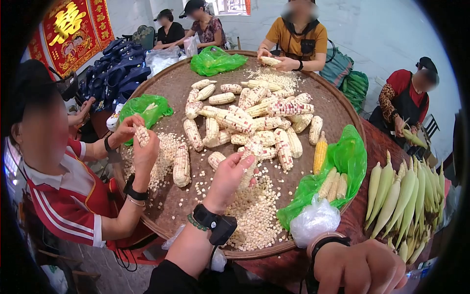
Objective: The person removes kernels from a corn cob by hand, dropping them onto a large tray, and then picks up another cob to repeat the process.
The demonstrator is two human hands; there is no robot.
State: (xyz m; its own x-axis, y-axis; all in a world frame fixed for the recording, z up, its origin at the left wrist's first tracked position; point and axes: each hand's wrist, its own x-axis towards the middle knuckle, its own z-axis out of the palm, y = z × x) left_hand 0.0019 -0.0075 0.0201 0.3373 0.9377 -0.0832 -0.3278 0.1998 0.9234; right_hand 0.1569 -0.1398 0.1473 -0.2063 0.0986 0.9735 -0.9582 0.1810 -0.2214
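My left hand (229,179), with a black watch and a green bead bracelet on the wrist, is closed around a corn cob (250,153) of pale and reddish kernels. It is above a heap of loose kernels (252,210) near the front of a round woven tray (161,218). Close to the camera at the lower right is my right hand (360,267), knuckles up and fingers curled under. Whatever those fingers hold, if anything, is hidden. Beyond my left hand lies a pile of speckled corn cobs (230,120).
A green plastic bag (350,152) with several cobs and a clear bag (315,220) are on the tray's right side. Unhusked corn (404,196) is stacked at right. One person (63,171) works a cob at left, another (298,36) across; a third (409,93) handles husked corn.
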